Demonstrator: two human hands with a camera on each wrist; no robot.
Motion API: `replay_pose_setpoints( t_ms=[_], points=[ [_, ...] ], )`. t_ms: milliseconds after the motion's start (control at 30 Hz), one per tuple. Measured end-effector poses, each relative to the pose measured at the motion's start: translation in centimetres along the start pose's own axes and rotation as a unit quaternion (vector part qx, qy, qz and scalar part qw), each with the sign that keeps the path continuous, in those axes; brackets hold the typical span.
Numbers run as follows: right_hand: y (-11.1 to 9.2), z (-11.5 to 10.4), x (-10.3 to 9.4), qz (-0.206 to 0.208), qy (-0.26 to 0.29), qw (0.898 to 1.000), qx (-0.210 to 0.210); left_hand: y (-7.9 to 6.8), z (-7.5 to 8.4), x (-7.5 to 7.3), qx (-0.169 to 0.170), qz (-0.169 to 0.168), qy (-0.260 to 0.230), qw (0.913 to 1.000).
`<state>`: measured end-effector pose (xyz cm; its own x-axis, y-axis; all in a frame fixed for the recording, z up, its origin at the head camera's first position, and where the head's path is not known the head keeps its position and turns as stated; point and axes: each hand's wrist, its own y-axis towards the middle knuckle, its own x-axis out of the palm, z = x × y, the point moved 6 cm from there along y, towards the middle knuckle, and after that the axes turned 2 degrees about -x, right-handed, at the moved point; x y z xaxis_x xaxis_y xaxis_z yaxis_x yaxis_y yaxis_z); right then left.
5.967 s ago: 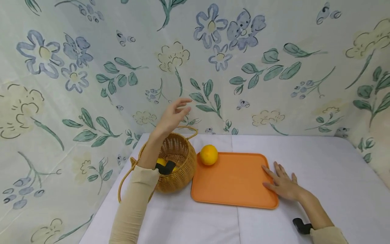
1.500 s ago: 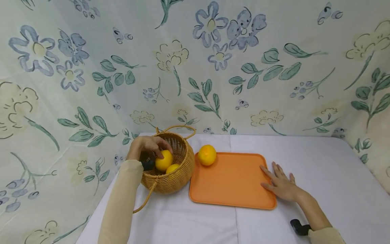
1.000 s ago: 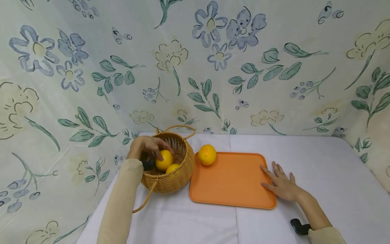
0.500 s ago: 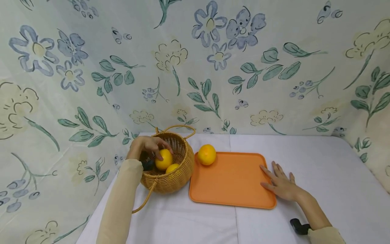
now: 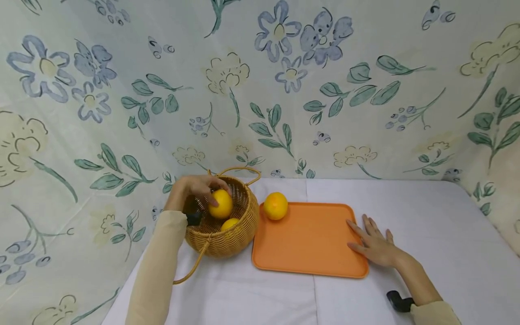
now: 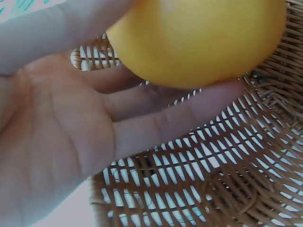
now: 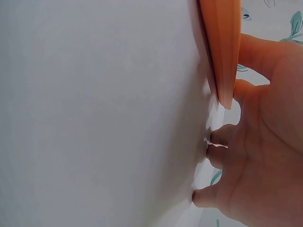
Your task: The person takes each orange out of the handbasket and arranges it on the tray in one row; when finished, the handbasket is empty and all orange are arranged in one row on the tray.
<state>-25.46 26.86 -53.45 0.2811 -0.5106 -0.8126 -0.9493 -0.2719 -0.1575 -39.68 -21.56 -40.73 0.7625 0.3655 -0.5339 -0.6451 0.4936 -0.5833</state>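
Observation:
My left hand [image 5: 200, 187] reaches into the wicker basket [image 5: 233, 241] and grips a round yellow orange [image 5: 222, 205]. In the left wrist view, the fingers curl under that orange [image 6: 199, 42], with the basket's woven wall [image 6: 199, 170] behind. Another orange [image 5: 230, 223] lies lower in the basket, partly hidden by the rim. A third orange [image 5: 276, 206] sits at the far left corner of the orange tray [image 5: 310, 243]. With fingers spread, my right hand [image 5: 378, 246] rests across the tray's right edge; the right wrist view shows its fingertips beside the tray's rim [image 7: 221, 47].
The basket stands just left of the tray, its near handle [image 5: 192, 266] flopped outward and its far handle [image 5: 239, 169] raised behind. A white cloth [image 5: 252, 298] covers the table. Floral fabric [image 5: 243, 104] hangs behind and at the left.
My left hand went from above the basket down into it and took hold of an orange. In the last half second, hand and orange have risen slightly. The right hand stays put.

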Motion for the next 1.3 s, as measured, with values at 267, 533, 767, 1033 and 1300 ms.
replay_pose_setpoints(
  t_ms=[267,533,767,1033,1300],
  points=[
    [-0.4,-1.2,-0.4,0.0,-0.002,1.0,0.005,-1.8,2.7,-0.4,0.063,-0.003,0.016,0.9979],
    [-0.4,-1.1,-0.2,-0.001,0.001,1.0,0.002,-4.8,6.9,-1.7,0.137,0.051,0.028,0.9889],
    [-0.5,-1.2,-0.4,0.001,-0.003,1.0,0.001,-5.9,11.2,-2.1,0.27,0.116,0.048,0.9547],
    [-0.4,-1.0,-0.4,-0.002,-0.003,1.0,0.0,-4.7,14.8,-0.9,0.358,0.157,-0.041,0.9193],
    [-0.3,-1.0,-0.5,-0.001,0.0,1.0,0.001,-1.1,17.5,1.9,0.371,0.11,-0.051,0.9207]
  ],
)
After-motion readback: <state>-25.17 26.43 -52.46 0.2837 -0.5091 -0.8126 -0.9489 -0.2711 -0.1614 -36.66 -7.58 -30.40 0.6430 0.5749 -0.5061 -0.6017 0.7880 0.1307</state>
